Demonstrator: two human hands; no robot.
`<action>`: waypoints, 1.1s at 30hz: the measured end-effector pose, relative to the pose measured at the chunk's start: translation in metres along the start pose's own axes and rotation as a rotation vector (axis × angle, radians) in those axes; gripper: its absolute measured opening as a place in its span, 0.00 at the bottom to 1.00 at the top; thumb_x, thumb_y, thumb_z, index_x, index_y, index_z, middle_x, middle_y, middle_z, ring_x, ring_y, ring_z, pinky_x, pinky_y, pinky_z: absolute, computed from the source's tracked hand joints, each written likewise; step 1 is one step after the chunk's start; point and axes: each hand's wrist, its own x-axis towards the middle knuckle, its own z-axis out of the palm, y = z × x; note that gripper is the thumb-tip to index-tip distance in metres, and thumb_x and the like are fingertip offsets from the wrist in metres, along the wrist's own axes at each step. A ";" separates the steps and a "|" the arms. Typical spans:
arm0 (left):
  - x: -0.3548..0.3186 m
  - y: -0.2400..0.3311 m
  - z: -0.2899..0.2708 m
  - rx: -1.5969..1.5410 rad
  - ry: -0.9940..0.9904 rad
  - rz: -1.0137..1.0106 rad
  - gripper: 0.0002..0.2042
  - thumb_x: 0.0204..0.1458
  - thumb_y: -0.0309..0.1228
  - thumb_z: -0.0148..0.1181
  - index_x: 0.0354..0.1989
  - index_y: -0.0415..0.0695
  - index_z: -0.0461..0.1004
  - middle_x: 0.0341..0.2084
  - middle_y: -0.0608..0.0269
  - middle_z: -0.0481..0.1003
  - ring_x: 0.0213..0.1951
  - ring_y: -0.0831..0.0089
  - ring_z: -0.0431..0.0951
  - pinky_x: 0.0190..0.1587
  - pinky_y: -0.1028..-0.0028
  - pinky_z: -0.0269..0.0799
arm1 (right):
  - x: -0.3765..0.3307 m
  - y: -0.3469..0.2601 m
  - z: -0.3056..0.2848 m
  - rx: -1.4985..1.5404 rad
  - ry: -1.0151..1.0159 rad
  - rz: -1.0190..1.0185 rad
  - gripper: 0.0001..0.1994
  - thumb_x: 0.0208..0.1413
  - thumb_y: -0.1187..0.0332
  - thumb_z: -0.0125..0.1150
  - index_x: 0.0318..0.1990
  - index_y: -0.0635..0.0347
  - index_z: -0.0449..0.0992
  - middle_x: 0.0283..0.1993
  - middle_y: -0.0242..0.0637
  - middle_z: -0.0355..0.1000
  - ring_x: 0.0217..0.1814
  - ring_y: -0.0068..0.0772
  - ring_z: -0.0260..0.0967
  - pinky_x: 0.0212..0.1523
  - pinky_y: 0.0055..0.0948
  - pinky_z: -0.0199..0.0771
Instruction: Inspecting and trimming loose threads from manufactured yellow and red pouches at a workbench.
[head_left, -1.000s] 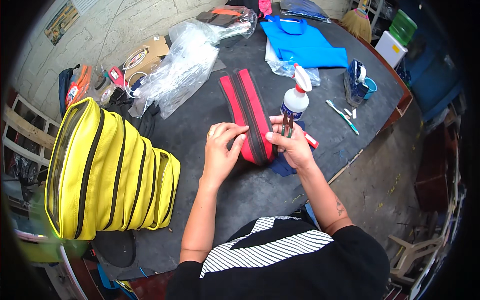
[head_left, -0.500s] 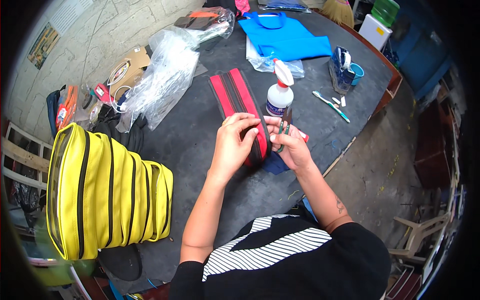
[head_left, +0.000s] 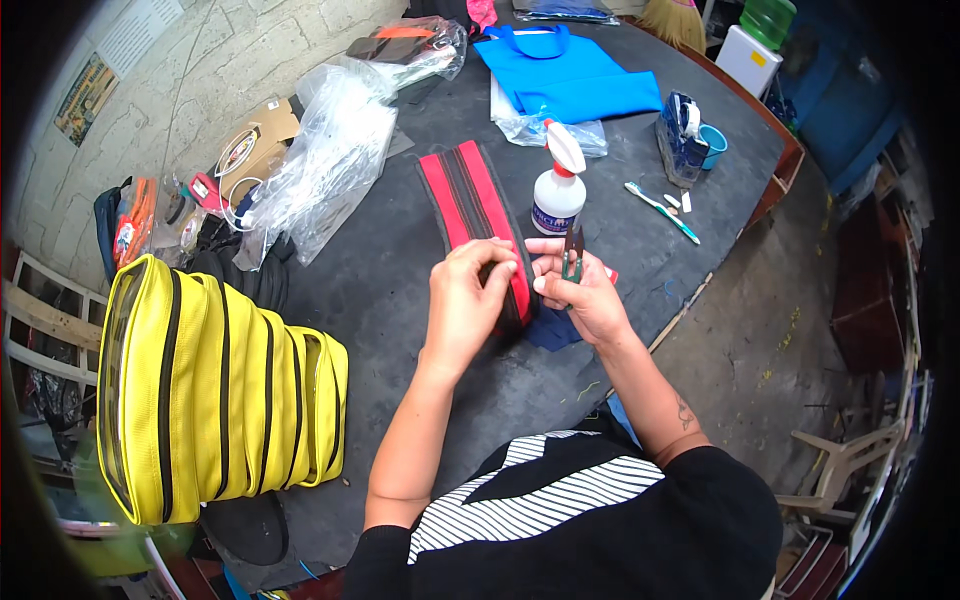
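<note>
A red zippered bag (head_left: 483, 195) with black zipper tape and dark piping stands on edge on the dark table. My left hand (head_left: 466, 300) pinches its near end, thumb and fingertips together at the zipper. Close by on the right, my right hand (head_left: 592, 303) is closed round small green-handled snips (head_left: 572, 262), their dark blades pointing up and away. Its outstretched fingers come near the bag's right side; whether they touch it, I cannot tell. A dark blue cloth (head_left: 553, 329) lies beneath my right hand. Any loose thread is too small to see.
A white spray bottle (head_left: 558, 195) stands just beyond my right hand. Yellow zippered bags (head_left: 235, 390) are lined up at the left. Farther off are clear plastic bags (head_left: 340, 140), a blue tote bag (head_left: 570, 75), a toothbrush (head_left: 662, 212) and a tape dispenser (head_left: 680, 140).
The snips have turned in my right hand, and their blades now point more upright. My left hand has shifted slightly down along the bag's near end.
</note>
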 end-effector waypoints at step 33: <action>-0.007 0.003 0.017 0.219 0.055 0.167 0.04 0.44 0.18 0.59 0.29 0.35 0.73 0.32 0.56 0.75 0.35 0.60 0.77 0.39 0.68 0.72 | -0.025 -0.046 0.012 -1.272 0.275 -0.491 0.12 0.39 0.70 0.71 0.32 0.65 0.77 0.33 0.37 0.69 0.34 0.36 0.71 0.36 0.33 0.70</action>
